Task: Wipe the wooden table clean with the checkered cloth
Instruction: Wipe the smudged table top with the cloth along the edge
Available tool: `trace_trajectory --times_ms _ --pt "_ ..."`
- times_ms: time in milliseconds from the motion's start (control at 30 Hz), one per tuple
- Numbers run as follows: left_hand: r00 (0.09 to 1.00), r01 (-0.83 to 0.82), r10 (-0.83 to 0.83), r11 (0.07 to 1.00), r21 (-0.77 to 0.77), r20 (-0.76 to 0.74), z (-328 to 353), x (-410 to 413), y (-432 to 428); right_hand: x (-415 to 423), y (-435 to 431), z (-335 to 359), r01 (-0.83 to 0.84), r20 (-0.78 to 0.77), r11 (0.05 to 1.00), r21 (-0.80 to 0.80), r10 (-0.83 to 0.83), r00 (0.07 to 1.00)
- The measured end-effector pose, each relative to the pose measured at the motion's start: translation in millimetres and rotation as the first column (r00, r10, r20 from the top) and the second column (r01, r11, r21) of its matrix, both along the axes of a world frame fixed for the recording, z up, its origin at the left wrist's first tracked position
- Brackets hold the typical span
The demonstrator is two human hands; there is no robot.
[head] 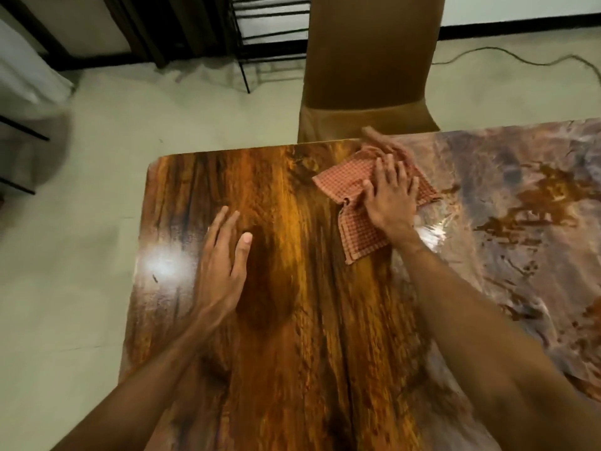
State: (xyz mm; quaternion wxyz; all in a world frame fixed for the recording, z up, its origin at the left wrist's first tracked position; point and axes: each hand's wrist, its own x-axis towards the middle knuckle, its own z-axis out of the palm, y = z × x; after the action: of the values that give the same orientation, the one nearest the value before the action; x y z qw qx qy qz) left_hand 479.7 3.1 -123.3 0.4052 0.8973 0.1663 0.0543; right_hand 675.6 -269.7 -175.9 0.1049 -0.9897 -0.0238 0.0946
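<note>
The glossy wooden table fills the lower part of the head view, with a rounded far-left corner. A red-and-white checkered cloth lies crumpled near the far edge, right of centre. My right hand presses flat on the cloth with fingers spread, covering its middle; the cloth's far part looks blurred. My left hand rests flat on the bare wood at the left, fingers apart, holding nothing.
A brown covered chair stands against the table's far edge, just behind the cloth. A black wire rack and a cable are on the pale floor beyond. The table's left edge drops to the floor.
</note>
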Motion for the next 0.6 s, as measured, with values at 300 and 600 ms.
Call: trace_trajectory --times_ms 300,600 --pt "0.993 -0.094 0.091 0.995 0.032 0.077 -8.8 -5.9 117.6 4.0 201.0 11.5 -0.344 -0.031 0.939 0.019 0.344 0.938" --pt "0.980 -0.188 0.185 0.982 0.032 0.071 -17.6 -57.0 217.6 -25.1 391.9 9.9 -0.605 -0.060 0.796 0.032 0.606 0.793"
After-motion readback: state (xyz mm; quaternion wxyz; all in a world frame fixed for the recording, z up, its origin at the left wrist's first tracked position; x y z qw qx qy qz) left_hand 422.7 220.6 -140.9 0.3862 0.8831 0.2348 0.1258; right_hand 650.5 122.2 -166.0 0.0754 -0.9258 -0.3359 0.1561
